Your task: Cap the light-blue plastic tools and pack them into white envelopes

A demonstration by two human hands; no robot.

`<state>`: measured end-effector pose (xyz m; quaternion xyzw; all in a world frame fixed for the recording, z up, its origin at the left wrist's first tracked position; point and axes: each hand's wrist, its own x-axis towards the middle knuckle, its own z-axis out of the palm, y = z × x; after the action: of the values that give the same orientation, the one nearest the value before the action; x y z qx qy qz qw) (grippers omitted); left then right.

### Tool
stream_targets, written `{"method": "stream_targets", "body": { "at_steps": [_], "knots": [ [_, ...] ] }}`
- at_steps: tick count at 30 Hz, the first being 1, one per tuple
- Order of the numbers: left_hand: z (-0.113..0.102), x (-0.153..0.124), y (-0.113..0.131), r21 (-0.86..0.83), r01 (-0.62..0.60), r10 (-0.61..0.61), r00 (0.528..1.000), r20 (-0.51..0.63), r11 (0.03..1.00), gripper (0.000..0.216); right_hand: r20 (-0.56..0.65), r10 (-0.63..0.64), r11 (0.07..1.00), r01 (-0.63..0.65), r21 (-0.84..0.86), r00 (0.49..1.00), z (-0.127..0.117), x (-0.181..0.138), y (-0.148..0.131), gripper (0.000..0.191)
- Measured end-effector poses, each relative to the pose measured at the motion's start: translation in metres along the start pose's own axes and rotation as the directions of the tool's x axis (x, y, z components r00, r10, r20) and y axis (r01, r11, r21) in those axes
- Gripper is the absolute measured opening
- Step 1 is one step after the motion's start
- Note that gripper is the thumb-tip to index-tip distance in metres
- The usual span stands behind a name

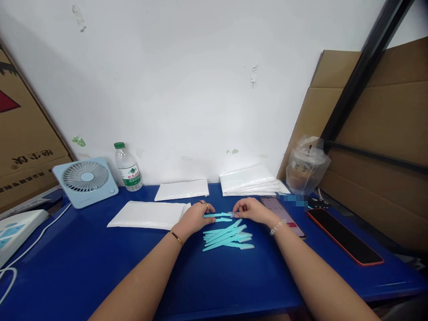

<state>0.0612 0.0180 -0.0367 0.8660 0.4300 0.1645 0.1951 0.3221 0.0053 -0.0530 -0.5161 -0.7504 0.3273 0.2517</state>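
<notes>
My left hand (pixel 199 214) is closed on the handle ends of two turquoise eyebrow razors (pixel 221 220), whose blade ends point right. Facing it, my right hand (pixel 250 210) pinches a small clear cap (pixel 231 214) at the blade tip of the upper razor. Whether the cap is on the blade or just touching it, I cannot tell. Just below both hands, a loose fanned pile of eyebrow razors (pixel 225 236) lies on the blue table, blade ends to the right. Beside my left wrist is a white padded envelope (pixel 145 215).
Another white envelope (pixel 182 189) and a stack of envelopes (pixel 249 179) lie by the wall. A fan (pixel 87 178) and water bottle (pixel 129 168) stand at left. On the right are a lit phone (pixel 290 225), a dark phone (pixel 346 236) and a bagged drink cup (pixel 305 167).
</notes>
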Motion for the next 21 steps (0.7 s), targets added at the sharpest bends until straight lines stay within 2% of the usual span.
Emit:
{"method": "stream_targets", "body": {
  "at_steps": [5,7,9,11,14,18,21],
  "knots": [
    [0.003,0.004,-0.003,-0.005,0.019,-0.019,1.0,-0.009,1.0,0.02,-0.116,0.067,0.997,-0.072,-0.036,0.991,-0.004,0.001,0.008,0.034],
    [0.003,0.004,-0.002,-0.009,0.008,-0.008,1.0,-0.021,1.0,0.02,-0.127,0.032,0.999,-0.035,-0.024,0.991,-0.007,-0.003,0.003,0.035],
    [0.002,0.002,0.001,-0.011,0.002,-0.002,0.999,-0.045,1.0,0.023,-0.066,-0.041,0.999,0.04,-0.011,0.997,-0.01,-0.008,-0.007,0.033],
    [0.0,0.0,0.006,-0.02,-0.008,0.007,0.998,-0.06,1.0,0.026,0.049,-0.092,0.995,0.093,-0.021,0.995,-0.011,-0.012,-0.016,0.029],
    [-0.001,-0.004,0.013,-0.06,-0.039,0.039,0.999,0.003,0.997,0.032,0.161,-0.091,0.99,0.107,-0.09,0.983,-0.01,-0.016,-0.025,0.023],
    [0.004,-0.005,0.019,-0.062,-0.085,0.091,0.99,0.112,0.994,0.03,0.18,-0.06,0.989,0.082,-0.12,0.982,-0.009,-0.016,-0.031,0.013],
    [0.006,-0.005,0.019,-0.046,-0.065,0.07,0.992,0.105,0.997,0.026,0.147,-0.061,0.995,0.073,-0.075,0.987,-0.009,-0.017,-0.033,0.015]
  ]
}}
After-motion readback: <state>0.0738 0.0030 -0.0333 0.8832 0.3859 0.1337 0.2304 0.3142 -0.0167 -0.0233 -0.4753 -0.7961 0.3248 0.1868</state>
